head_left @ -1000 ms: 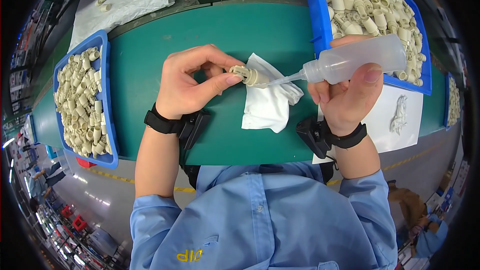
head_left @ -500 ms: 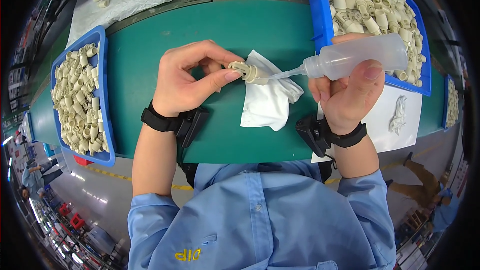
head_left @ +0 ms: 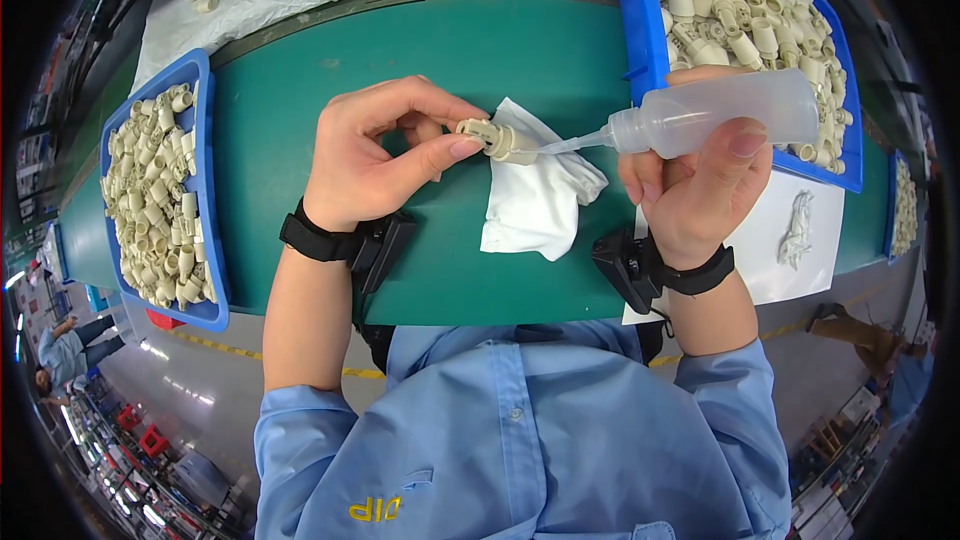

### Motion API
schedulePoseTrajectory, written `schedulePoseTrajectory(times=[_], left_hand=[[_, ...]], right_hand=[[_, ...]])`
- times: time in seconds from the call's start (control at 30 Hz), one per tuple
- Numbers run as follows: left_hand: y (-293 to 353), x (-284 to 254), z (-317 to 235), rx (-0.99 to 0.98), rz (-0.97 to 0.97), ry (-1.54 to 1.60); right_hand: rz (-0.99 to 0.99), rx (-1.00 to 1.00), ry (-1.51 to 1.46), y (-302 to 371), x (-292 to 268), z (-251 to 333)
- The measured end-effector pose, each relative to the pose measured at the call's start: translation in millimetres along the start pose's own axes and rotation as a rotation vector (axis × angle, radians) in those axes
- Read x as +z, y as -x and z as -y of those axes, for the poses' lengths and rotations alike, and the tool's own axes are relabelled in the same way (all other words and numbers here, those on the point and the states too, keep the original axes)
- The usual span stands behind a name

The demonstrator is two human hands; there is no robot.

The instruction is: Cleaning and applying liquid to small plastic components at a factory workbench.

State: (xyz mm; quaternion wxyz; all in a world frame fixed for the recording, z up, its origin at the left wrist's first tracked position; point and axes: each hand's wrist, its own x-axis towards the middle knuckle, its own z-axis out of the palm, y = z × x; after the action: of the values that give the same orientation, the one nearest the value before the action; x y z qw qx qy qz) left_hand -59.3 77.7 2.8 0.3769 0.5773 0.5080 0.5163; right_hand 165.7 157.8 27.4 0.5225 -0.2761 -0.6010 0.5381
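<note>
Between the thumb and fingers of my left hand (head_left: 385,155) is a small cream plastic fitting (head_left: 498,141), its open cup end facing right. My right hand (head_left: 705,175) grips a translucent squeeze bottle (head_left: 735,112), tipped so that its thin nozzle (head_left: 578,143) points left. The nozzle's tip reaches the cup end of the fitting; whether it touches the rim or sits inside, I cannot tell. Under the fitting and nozzle lies a crumpled white cloth (head_left: 535,205) on the green table (head_left: 430,50).
A blue tray (head_left: 208,190) of similar fittings stands at the left. A larger blue bin (head_left: 648,15) full of them is at the far right. White paper (head_left: 790,285) with a crumpled scrap (head_left: 797,230) lies beside my right wrist. A white plastic sheet (head_left: 260,0) covers the far left.
My hands, the fitting and the bottle stay almost in place. In the background at the right, a walking person has shifted position.
</note>
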Motion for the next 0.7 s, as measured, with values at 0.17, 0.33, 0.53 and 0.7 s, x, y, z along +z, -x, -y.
schedulePoseTrajectory(times=[0.17, 0.33, 0.53, 0.7], left_hand=[[0.1, -0.7, 0.2, 0.009, 0.003, -0.008], [0.2, -0.6, 0.7, 0.009, -0.001, -0.007], [0.0, -0.3, 1.9, 0.031, 0.002, -0.015], [-0.1, -0.9, 3.2, 0.048, 0.008, -0.022]], right_hand=[[0.019, 0.002, -0.001, 0.0, -0.8, 0.8], [0.039, 0.004, 0.024, 0.1, -0.2, 3.1], [0.037, 0.006, 0.028, 0.3, -0.7, 2.3], [0.060, 0.008, 0.020, 0.5, -2.6, 2.1]])
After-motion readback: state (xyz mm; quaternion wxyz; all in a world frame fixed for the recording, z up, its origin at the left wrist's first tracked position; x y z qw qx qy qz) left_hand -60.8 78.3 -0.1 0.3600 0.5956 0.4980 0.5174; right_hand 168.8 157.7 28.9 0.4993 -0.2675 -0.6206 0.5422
